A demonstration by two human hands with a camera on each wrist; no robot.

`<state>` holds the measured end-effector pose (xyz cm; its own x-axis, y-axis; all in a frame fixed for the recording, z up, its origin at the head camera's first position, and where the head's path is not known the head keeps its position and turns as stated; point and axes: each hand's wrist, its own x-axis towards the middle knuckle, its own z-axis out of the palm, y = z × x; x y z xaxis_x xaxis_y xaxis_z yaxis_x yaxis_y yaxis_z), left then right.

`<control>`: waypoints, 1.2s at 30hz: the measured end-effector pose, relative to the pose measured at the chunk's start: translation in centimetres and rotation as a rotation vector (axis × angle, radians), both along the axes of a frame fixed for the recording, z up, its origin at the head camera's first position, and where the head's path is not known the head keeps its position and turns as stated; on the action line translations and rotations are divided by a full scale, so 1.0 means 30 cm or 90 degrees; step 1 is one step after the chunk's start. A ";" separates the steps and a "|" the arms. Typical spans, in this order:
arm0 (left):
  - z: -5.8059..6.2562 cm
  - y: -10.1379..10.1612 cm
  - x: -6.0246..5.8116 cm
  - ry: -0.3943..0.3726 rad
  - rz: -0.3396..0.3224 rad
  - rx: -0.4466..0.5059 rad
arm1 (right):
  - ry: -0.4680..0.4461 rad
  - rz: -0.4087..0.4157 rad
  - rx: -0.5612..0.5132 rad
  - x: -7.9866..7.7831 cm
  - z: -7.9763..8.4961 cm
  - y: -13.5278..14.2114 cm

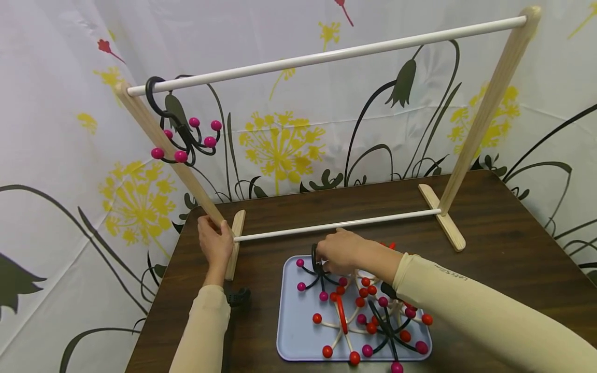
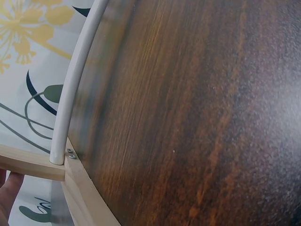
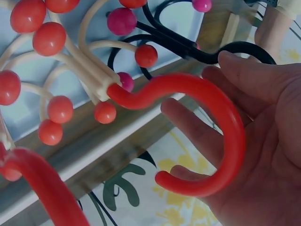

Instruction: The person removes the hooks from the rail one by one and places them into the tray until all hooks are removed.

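Observation:
My left hand (image 1: 216, 241) grips the foot of the left wooden post (image 1: 163, 150) of a rack; in the left wrist view only a bit of its fingers (image 2: 10, 190) shows, against the wood. Over the tray's far left part, my right hand (image 1: 340, 251) pinches the curved hook of a black branched hanger (image 1: 319, 269) with magenta balls. The right wrist view has the thumb (image 3: 254, 75) on that black hook (image 3: 240, 47). A red hook (image 3: 233, 127) on a cream branched piece with red balls curves in front of the palm, the other fingers spread behind it.
A pale blue tray (image 1: 291, 331) carries several red-ball and magenta-ball hangers, tangled at its right. Another black hanger (image 1: 186, 137) hangs from the rack's white top bar (image 1: 326, 56). A white lower bar (image 1: 336, 225) crosses behind the tray. A dark strap (image 1: 239, 297) lies beside the left forearm.

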<state>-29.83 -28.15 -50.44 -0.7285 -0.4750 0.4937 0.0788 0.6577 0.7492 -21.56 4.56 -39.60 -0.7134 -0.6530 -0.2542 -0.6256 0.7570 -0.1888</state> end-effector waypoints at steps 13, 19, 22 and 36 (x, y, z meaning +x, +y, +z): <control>-0.001 0.001 -0.001 0.008 0.003 -0.003 | 0.033 0.018 -0.022 0.012 0.113 0.052; -0.001 0.002 0.001 0.008 0.005 -0.003 | 0.097 0.036 -0.043 0.017 0.181 0.078; -0.001 0.002 0.001 0.009 0.007 -0.003 | 0.161 0.056 -0.064 0.013 0.223 0.082; 0.007 0.004 0.005 -0.009 0.004 0.007 | 0.344 0.096 -0.253 -0.107 0.369 -0.094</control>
